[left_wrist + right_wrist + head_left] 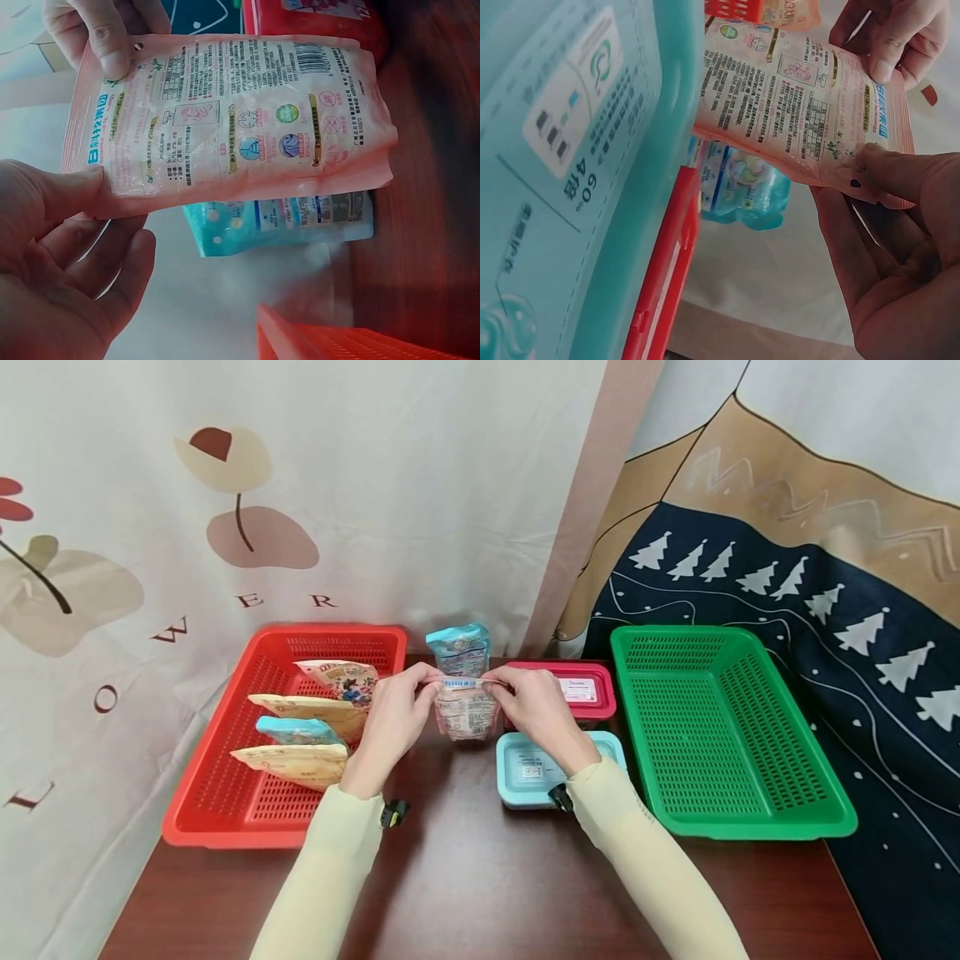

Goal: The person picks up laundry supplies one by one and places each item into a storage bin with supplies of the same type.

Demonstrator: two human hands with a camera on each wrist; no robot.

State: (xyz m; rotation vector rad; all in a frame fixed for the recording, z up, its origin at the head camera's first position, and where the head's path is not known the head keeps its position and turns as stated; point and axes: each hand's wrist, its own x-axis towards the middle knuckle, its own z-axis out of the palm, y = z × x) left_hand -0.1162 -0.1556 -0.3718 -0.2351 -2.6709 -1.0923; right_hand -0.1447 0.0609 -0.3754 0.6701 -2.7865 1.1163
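A pink pouch [467, 713] with printed text stands upright between my hands on the brown table. Thumb and fingers of my left hand [397, 714] pinch one top corner; those of my right hand [542, 708] pinch the other. Behind it stands a blue pouch [459, 647], partly covered by the pink one. In the left wrist view, the printed side of the pink pouch [240, 120] faces the camera, with the left hand [60, 255] at its top edge. The right wrist view shows the right hand [900, 247] at the opposite corner.
A red basket [213, 768] on the left holds several pouches in a row. Right of the hands sit a red-lidded box [603, 689] and a light blue box [517, 772], the latter partly under the right wrist. Further right stands a green basket [738, 827]. Curtains hang behind.
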